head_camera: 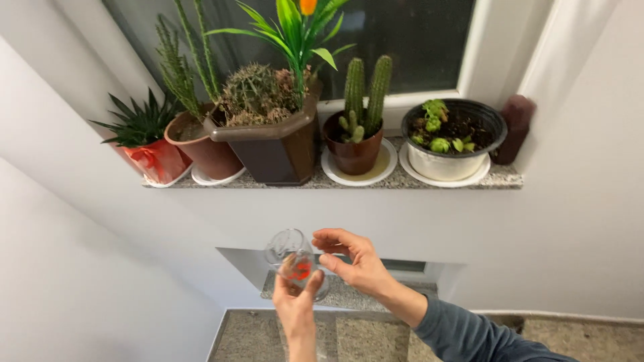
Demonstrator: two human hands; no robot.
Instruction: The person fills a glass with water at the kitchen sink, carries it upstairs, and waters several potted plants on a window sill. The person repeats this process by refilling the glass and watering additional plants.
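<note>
A: Clear glass, that is what both hands are busy with: a small glass cup [295,263] with a red print on its side, being held in the air below the windowsill [496,178], in front of the white wall.

B: Who is gripping it?

A: The left hand [295,295] is cupping it from underneath, fingers wrapped around the lower part. The right hand [352,258] is coming in from the side, thumb and fingers curled narrowly at the rim and touching the glass.

B: So how is this best handled?

A: My judgement: the cup is tilting a little, so the left hand should be keeping the base steady while the right is only guiding. I cannot tell whether anything is in the cup.

B: And going along the sill, left to right?

A: At the left end a spiky plant in a red pot [157,159] is standing, then a tall cactus in a round brown pot [208,151], then a dark angular planter [278,149] with a round cactus and an orange flower, all crowding each other. Next a columnar cactus in a glossy brown pot [354,153] on a saucer, then a white pot [448,161] of small succulents, and a dark red object [515,127] in the right corner.
</note>
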